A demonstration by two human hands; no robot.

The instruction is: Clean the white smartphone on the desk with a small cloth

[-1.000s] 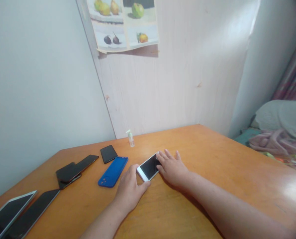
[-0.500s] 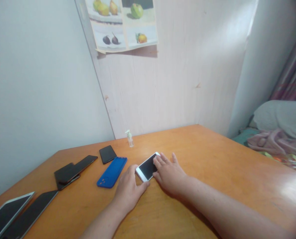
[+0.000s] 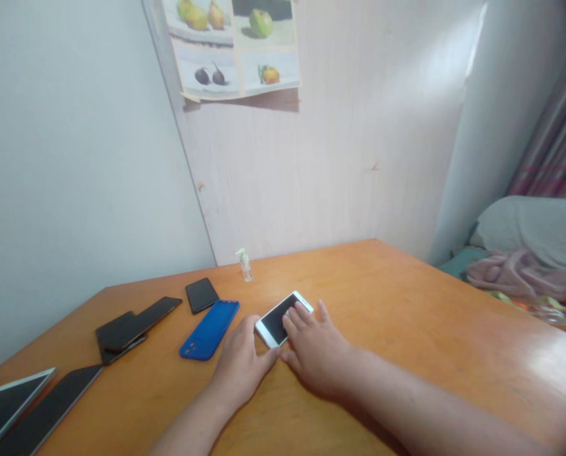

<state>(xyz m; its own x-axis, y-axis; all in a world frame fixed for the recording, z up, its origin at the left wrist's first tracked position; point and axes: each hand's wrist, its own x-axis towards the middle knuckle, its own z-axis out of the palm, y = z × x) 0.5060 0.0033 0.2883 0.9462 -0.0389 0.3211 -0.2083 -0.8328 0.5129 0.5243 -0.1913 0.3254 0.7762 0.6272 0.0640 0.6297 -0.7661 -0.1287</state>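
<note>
A white smartphone (image 3: pixel 276 324) with a dark screen lies slantwise on the wooden table. My left hand (image 3: pixel 239 354) grips its near left end, thumb along the lower edge and fingers at the left side. Across the right part of the screen lies my right hand (image 3: pixel 314 345), its fingers stretched out and the index-side fingers pressed to the glass. A small pale spot shows by those fingertips; I cannot make out what it is. Left of the phone rests a blue phone case (image 3: pixel 210 330), and behind that a black phone-like slab (image 3: pixel 201 295).
A small clear pump bottle (image 3: pixel 245 266) stands near the table's back edge. Two dark devices (image 3: pixel 144 323) overlap at the left. A white-framed tablet (image 3: pixel 14 405) and a long dark device (image 3: pixel 57 408) lie at the front left. Bedding (image 3: pixel 515 269) is beyond the right edge.
My right hand has slid down and left over the screen, baring the phone's upper right end. My left hand keeps its hold; the whole view has shifted slightly.
</note>
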